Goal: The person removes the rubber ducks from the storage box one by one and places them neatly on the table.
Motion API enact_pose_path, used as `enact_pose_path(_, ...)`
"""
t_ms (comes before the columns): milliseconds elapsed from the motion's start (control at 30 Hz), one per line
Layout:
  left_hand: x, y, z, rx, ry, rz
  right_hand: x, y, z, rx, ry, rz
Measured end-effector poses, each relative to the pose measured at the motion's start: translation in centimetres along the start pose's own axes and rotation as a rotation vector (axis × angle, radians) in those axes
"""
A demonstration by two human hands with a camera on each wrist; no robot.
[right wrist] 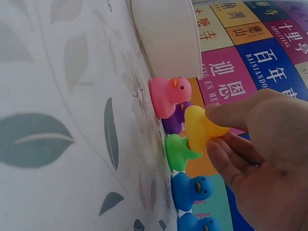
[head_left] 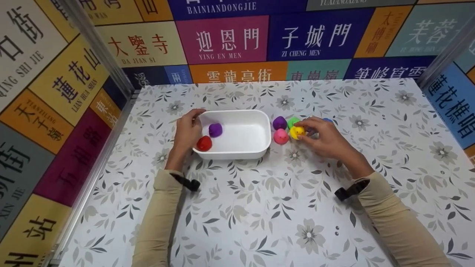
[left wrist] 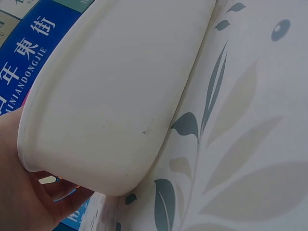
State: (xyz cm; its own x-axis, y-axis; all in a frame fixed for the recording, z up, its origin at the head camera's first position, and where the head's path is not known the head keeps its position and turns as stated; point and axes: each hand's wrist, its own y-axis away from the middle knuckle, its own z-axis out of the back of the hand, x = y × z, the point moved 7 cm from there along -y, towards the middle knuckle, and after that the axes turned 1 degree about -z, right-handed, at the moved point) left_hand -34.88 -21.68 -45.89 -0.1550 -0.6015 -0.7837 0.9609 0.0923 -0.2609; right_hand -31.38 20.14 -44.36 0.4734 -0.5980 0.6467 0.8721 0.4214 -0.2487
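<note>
My right hand (head_left: 326, 140) pinches a yellow rubber duck (head_left: 297, 132) between thumb and fingertips, just above the other ducks. At the left end of a white plastic box (head_left: 233, 155), my left hand (head_left: 185, 131) grips the wall and rim. Inside the box, near that hand, lie a purple duck (head_left: 215, 130) and a red duck (head_left: 204, 143). Right of the box stand a pink duck (head_left: 281, 137), another purple duck (head_left: 279, 122) and a green duck (head_left: 292, 122), partly covered by the yellow one. In the right wrist view, two blue ducks (right wrist: 188, 190) stand beyond the green one.
A white table cover (head_left: 245, 207) with grey leaves and flowers lies beneath everything. Panels (head_left: 226, 40) with large Chinese lettering rise along the back and both sides. Dark wrist cameras (head_left: 350, 191) sit on both sleeves.
</note>
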Motion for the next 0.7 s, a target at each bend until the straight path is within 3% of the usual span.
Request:
enact_pose_path(300, 0.1, -0.1, -0.1, 0.006, -0.01, 0.011, -1.1, 0.3, -1.1, 0.141, 0.021, -0.134)
enact_pose_path(700, 0.2, -0.2, 0.1, -0.005, 0.002, -0.004, -1.4, 0.3, -1.5, 0.16, 0.011, -0.144)
